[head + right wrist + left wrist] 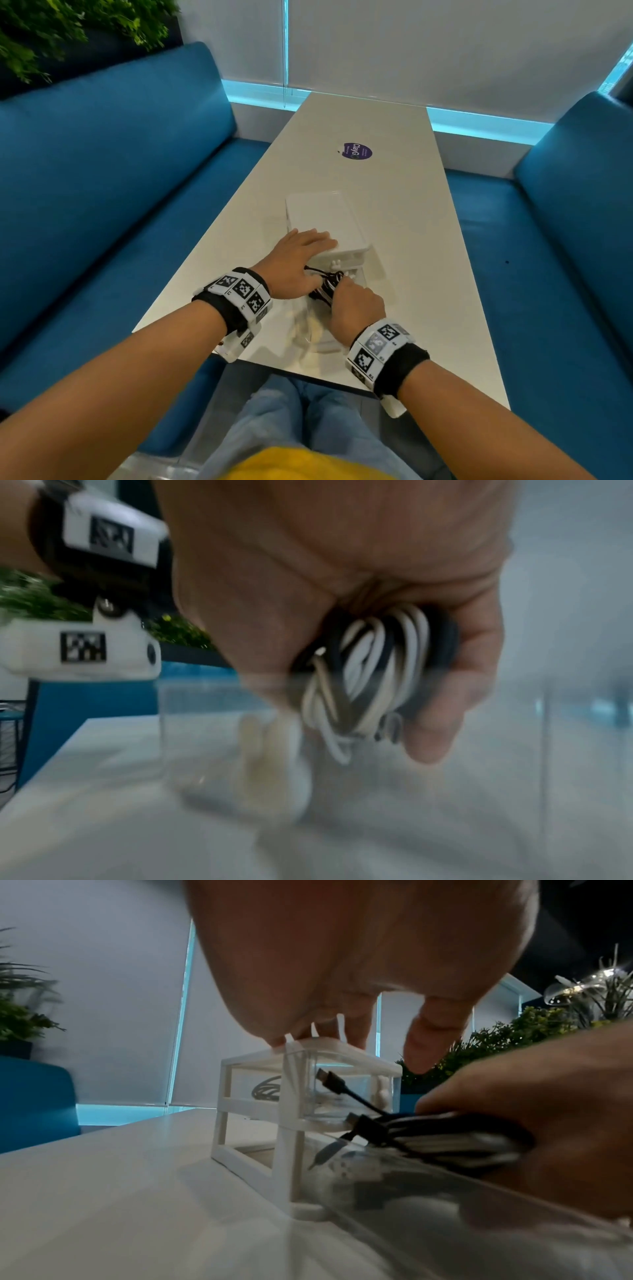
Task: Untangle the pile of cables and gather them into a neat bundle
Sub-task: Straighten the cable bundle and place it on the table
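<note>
My right hand (356, 301) grips a coiled bundle of black and white cables (325, 286), seen close in the right wrist view as a cable bundle (377, 669) wrapped by the fingers. It hangs over a pulled-out clear drawer (318, 329) of a small white drawer unit (322, 219). A black plug (330, 1080) sticks out of the bundle (445, 1139) toward the unit (253, 1104). My left hand (298, 260) lies flat, fingers straight, pressing on the unit's top. Another coiled cable (267, 1092) sits inside the upper drawer.
The unit stands on a long white table (404, 240) with a purple round sticker (357, 151) farther back. Blue sofas (102, 192) flank both sides. A plant (68, 31) is at the far left. The drawer reaches nearly to the table's near edge.
</note>
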Demonstrator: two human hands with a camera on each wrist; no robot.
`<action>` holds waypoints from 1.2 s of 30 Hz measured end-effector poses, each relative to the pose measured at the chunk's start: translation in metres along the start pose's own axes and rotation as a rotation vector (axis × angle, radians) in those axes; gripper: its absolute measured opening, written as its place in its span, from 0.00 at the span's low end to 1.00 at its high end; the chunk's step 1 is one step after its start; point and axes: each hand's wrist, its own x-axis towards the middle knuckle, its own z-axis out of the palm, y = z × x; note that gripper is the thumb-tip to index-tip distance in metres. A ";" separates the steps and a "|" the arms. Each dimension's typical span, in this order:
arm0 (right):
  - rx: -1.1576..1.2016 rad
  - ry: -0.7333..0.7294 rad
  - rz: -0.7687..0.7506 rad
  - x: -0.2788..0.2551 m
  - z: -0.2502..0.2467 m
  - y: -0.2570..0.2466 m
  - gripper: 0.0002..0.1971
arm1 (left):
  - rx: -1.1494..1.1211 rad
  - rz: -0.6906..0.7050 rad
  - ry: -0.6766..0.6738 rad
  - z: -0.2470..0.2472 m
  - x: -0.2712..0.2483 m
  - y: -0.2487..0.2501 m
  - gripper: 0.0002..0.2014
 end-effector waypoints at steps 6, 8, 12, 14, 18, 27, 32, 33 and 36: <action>0.133 0.025 0.070 -0.003 0.018 0.000 0.41 | 0.009 0.077 0.182 0.009 0.009 -0.012 0.24; 0.166 0.016 0.066 -0.005 0.019 0.001 0.45 | -0.011 0.085 0.225 0.013 0.009 -0.016 0.26; 0.257 0.033 -0.005 -0.007 0.026 0.005 0.39 | 0.006 0.073 0.252 0.018 0.010 -0.014 0.31; 0.297 0.073 -0.067 -0.009 0.029 0.007 0.34 | 0.045 0.068 0.262 0.019 0.010 -0.012 0.31; 0.348 0.270 -0.196 -0.013 0.027 0.012 0.28 | 0.086 0.068 0.254 0.017 0.012 -0.012 0.35; 0.155 -0.157 -0.145 -0.013 0.025 0.019 0.36 | 0.235 0.146 0.300 0.023 0.011 -0.018 0.35; 0.178 -0.173 -0.023 -0.002 0.024 0.013 0.34 | 0.019 0.179 0.224 0.016 0.010 -0.019 0.34; 0.182 -0.164 -0.004 0.002 0.023 0.010 0.34 | 0.000 0.190 0.192 0.012 0.009 -0.021 0.35; 0.198 -0.112 0.049 0.013 0.020 -0.002 0.36 | -0.039 0.187 0.162 0.007 0.012 -0.025 0.34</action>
